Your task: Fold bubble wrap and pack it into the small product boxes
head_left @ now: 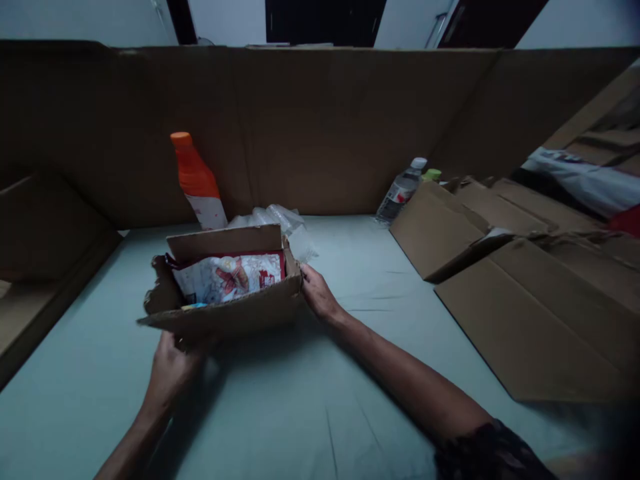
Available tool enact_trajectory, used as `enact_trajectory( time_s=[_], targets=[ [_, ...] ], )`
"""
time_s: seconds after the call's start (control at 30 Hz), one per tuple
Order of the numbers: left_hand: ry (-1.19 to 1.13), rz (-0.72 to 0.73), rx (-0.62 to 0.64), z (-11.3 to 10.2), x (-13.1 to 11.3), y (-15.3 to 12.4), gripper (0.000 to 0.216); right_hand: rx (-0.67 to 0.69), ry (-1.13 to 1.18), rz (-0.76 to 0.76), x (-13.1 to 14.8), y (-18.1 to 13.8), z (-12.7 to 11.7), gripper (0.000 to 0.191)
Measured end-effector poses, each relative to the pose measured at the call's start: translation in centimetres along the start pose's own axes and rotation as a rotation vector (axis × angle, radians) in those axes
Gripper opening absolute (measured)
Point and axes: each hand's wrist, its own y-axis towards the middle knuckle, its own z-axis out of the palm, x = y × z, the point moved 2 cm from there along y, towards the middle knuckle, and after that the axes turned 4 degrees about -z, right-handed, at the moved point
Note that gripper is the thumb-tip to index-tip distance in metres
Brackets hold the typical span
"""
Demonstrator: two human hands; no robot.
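Left hand (173, 370): It holds the small box from below, at the near left part. Its fingers are partly hidden and blurry.
Right hand (320, 293): It holds the right end of the same box, with its fingers curled at the corner.
Small box (240, 317): It is brown, open at the top and a bit tipped. It is between the two hands, over the left part of the pale table (370, 360).
Packet (237, 277): It is white with red marks and lies inside the small box.
Orange bottle (200, 180): It leans behind the small box, near the tall cardboard wall (320, 133).
Clear plastic (300, 240): It lies just behind the small box, right of the orange bottle.
Water bottle (400, 193): It has a white cap and leans at the back, beside the big brown boxes (540, 320) on the right.
Green cap (431, 175): It peeks out just right of the water bottle.
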Motion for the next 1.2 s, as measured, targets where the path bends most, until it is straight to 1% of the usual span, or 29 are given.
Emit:
enact_trajectory(
  time_s=[0.1,0.23,0.33,0.4,0.47,0.5,0.57,0.63,0.67,0.73,0.77,0.83,0.9,0.93,1.03,1.1,1.13,1.2],
  targets=[
    [0.004,0.062,0.005,2.0,-2.5,3.2,0.067,-0.07,-0.021,-0.007,-1.0,3.7,-0.5,0.051],
    [-0.036,0.162,0.023,3.8,-4.6,7.9,0.062,-0.124,-0.076,-0.013,-1.9,8.6,-0.3,0.046],
    [-0.063,0.182,0.031,4.0,-5.1,11.0,0.063,-0.123,-0.109,0.0,-2.4,11.6,0.6,0.037],
    [-0.072,0.185,0.027,3.9,-5.2,12.5,0.064,-0.111,-0.127,0.011,-2.6,13.0,1.5,0.033],
    [-0.084,0.192,0.015,3.5,-5.1,13.0,0.064,-0.105,-0.142,0.014,-2.5,13.6,2.1,0.028],
    [-0.09,0.191,-0.008,3.3,-5.0,12.9,0.065,-0.106,-0.148,0.012,-2.3,13.5,2.2,0.027],
    [-0.091,0.176,-0.093,2.7,-4.7,11.4,0.07,-0.111,-0.161,-0.002,-1.6,12.2,1.8,0.024],
    [-0.06,0.178,-0.17,2.1,-4.1,8.6,0.075,-0.105,-0.175,-0.019,-0.7,9.8,0.6,0.021],
    [-0.029,0.193,-0.176,1.9,-3.6,6.8,0.075,-0.091,-0.183,-0.024,-0.2,8.2,-0.1,0.019],
    [0.05,0.218,-0.08,2.0,-2.4,2.8,0.064,-0.035,-0.199,-0.025,1.1,4.6,-1.7,0.016],
    [0.081,0.228,-0.011,2.2,-1.8,0.8,0.058,0.021,-0.216,-0.034,1.9,2.8,-2.3,0.014],
    [0.103,0.295,0.105,2.7,-0.6,-3.2,0.048,0.179,-0.271,-0.081,3.6,-0.5,-2.9,0.009],
    [0.113,0.42,0.173,3.4,0.0,-6.8,0.047,0.382,-0.342,-0.149,5.4,-3.3,-2.6,0.008],
    [0.123,0.486,0.192,3.7,0.1,-8.4,0.05,0.483,-0.378,-0.179,6.1,-4.5,-2.1,0.007],
    [0.161,0.623,0.222,4.1,0.1,-12.3,0.07,0.75,-0.446,-0.228,7.3,-7.7,0.1,0.008],
    [0.171,0.657,0.278,4.3,0.2,-14.2,0.078,0.905,-0.442,-0.243,7.3,-9.6,1.7,0.009],
    [0.173,0.654,0.312,4.3,0.4,-14.9,0.079,0.961,-0.428,-0.246,7.2,-10.5,2.3,0.009],
    [0.175,0.614,0.356,4.3,1.0,-15.8,0.079,1.01,-0.399,-0.244,6.9,-11.9,2.9,0.009]
  ],
)
